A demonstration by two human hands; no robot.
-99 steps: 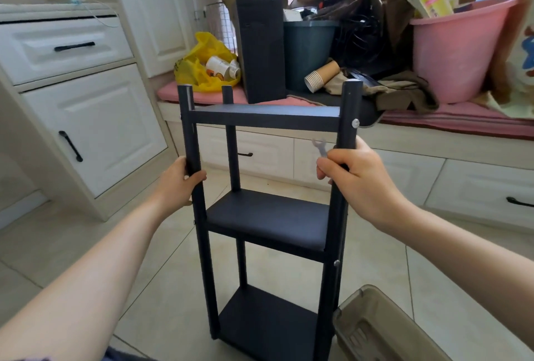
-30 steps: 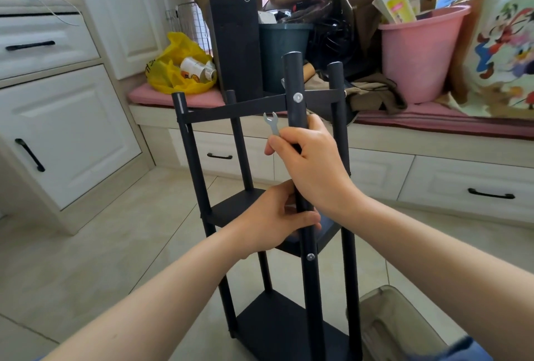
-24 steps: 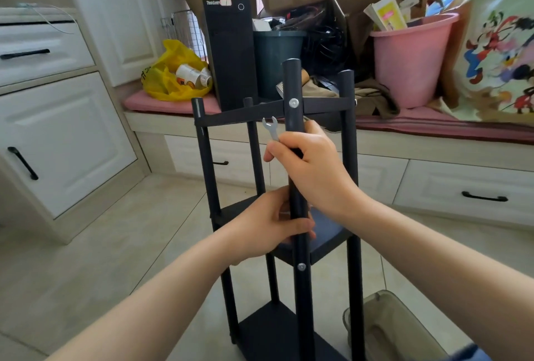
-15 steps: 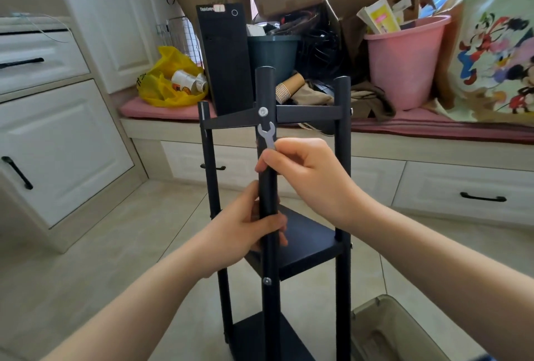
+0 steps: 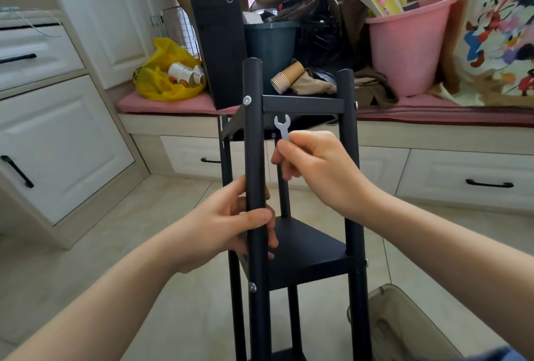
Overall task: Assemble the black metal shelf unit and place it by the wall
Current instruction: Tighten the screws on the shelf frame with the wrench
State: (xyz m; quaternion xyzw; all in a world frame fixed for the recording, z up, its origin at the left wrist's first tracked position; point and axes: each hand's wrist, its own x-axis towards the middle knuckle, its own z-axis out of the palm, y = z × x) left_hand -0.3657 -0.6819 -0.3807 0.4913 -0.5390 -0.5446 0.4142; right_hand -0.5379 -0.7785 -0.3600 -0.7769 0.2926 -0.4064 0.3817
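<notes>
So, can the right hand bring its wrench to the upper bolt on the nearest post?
Probably yes. The right hand pinches the wrench just below and right of the upper bolt, with open air between them; the left hand grips the post lower down.

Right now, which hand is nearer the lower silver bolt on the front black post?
Left. The left hand grips the front black metal post just above the lower silver bolt; the right hand is higher, pinching a small silver wrench by the top shelf.
</notes>
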